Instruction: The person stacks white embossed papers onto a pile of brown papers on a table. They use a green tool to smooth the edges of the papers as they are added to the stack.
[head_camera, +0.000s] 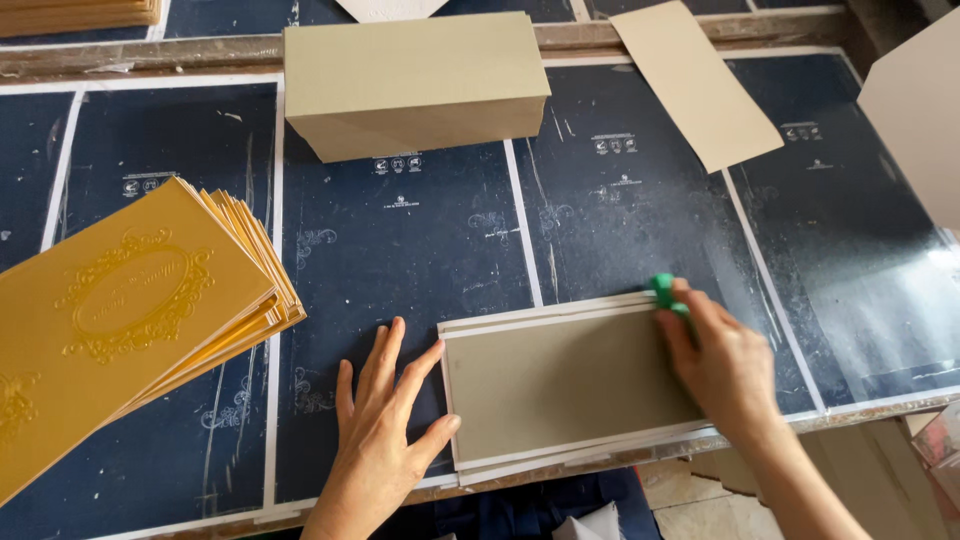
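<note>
Pressing grey board (565, 385), left hand (385, 425) flat, right hand (722, 360) hiding perhaps a green scraper (664, 290)

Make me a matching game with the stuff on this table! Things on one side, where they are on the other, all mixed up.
Things:
1. Stack of yellow embossed card covers
2. Plain brown cardboard box
3. Small green tool
4. Grey rectangular board on white sheet

Places:
A. In the right hand, on the board's top right corner
B. Far middle of the table
C. Between the two hands, at the near edge
D. Left side, fanned out

Pairs: 1-D, 2-B, 3-A, 4-C
</note>
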